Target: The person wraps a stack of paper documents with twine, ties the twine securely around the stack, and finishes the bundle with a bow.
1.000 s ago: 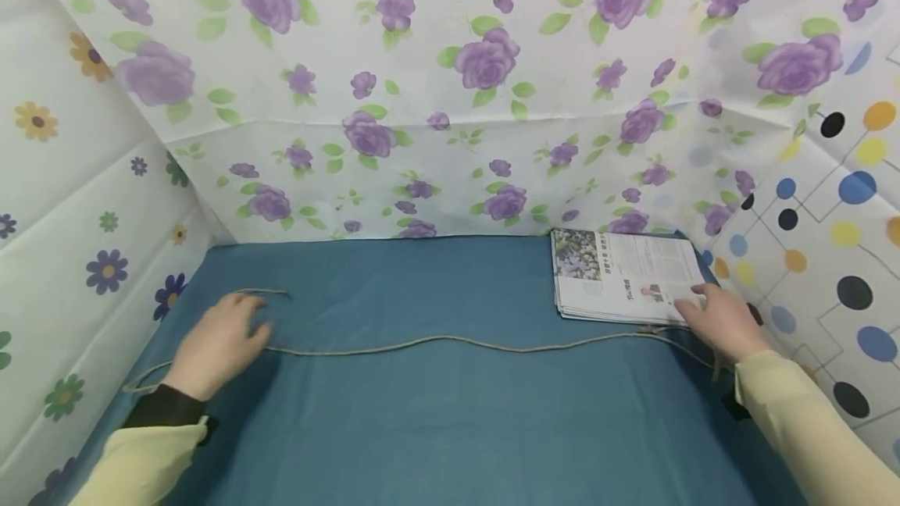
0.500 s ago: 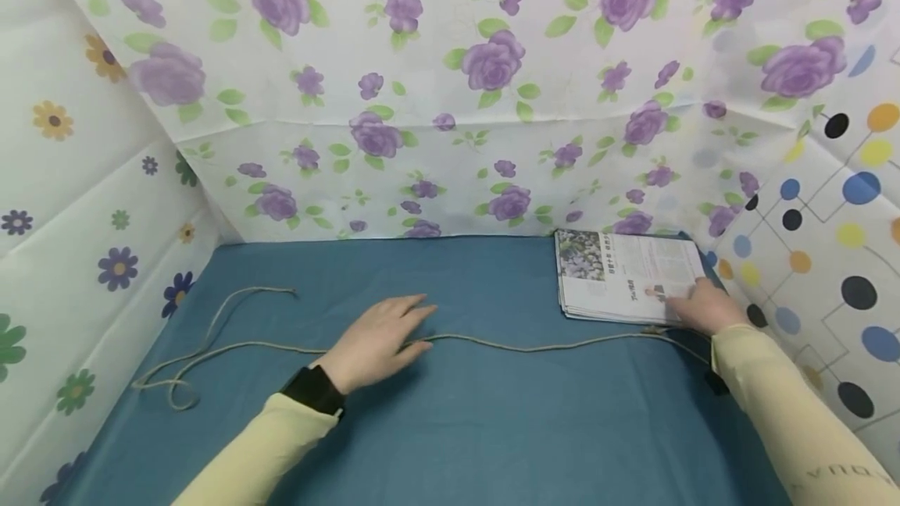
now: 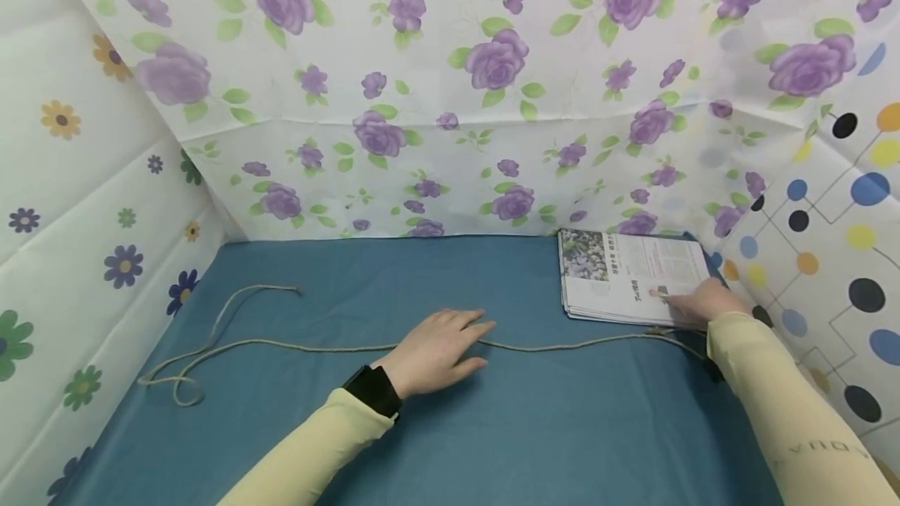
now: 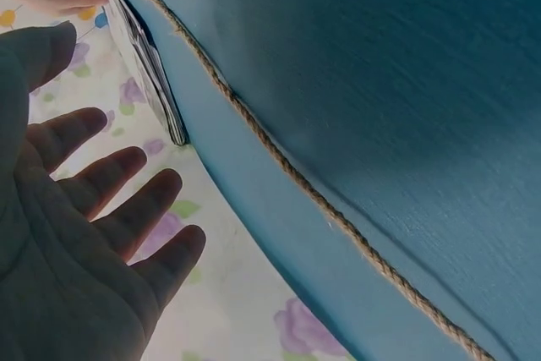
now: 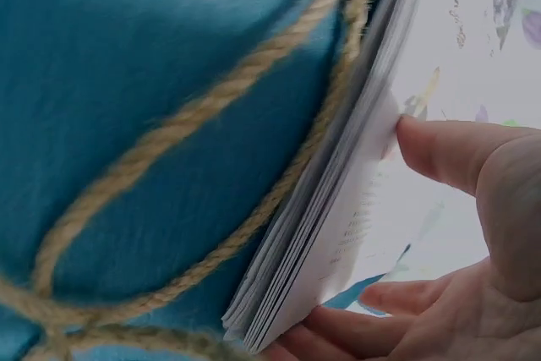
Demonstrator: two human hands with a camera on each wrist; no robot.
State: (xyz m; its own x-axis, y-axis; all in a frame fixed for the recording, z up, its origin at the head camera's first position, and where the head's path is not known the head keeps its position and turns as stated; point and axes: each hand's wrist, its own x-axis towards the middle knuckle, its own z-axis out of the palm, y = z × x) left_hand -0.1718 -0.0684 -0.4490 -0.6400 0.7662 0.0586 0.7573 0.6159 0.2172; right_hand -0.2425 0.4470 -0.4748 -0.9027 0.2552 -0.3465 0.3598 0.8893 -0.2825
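Note:
A stack of folded newspapers [image 3: 605, 297] lies at the back right of the blue-covered table. My right hand [image 3: 708, 301] holds its right end, the thumb [image 5: 439, 145] on the top sheet and the other fingers at the edge in the right wrist view. A long thin jute rope [image 3: 562, 347] runs across the table just in front of the stack, with a knot and loops [image 5: 161, 141] beside the papers. My left hand [image 3: 434, 354] hovers over the middle of the rope, its fingers spread and holding nothing.
The rope's left part bends into a small loop [image 3: 186, 395], and its free end [image 3: 298, 289] lies at the back left. A purple-flowered sheet [image 3: 394, 178] hangs behind the table [image 3: 450, 443]; patterned sheets flank both sides.
My left hand has let the rope's left part lie and moved right to the table's middle. My right hand has come down onto the newspaper stack's right end.

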